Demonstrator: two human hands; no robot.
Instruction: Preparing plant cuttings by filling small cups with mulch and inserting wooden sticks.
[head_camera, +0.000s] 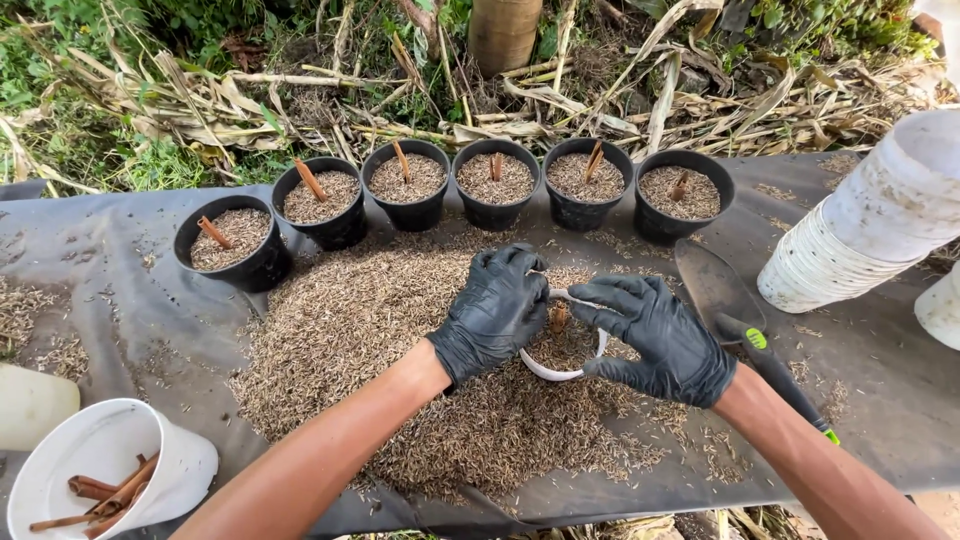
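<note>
A small white pot (556, 371) filled with rice husk sits in the middle of a husk pile (380, 330) on a dark plastic sheet (130, 320). A short brown stick cutting (559, 318) stands upright in it. My left hand (494, 308), in a black glove, cups the pot's left rim with its fingers over the husk. My right hand (660, 338), also gloved, holds the pot's right side, fingers reaching toward the cutting.
Several black pots (232, 242) with husk and one stick each stand in a row at the back. A stack of white pots (870, 220) lies at the right. A trowel (735, 315) rests beside my right hand. A white pot with brown sticks (110, 480) lies at bottom left.
</note>
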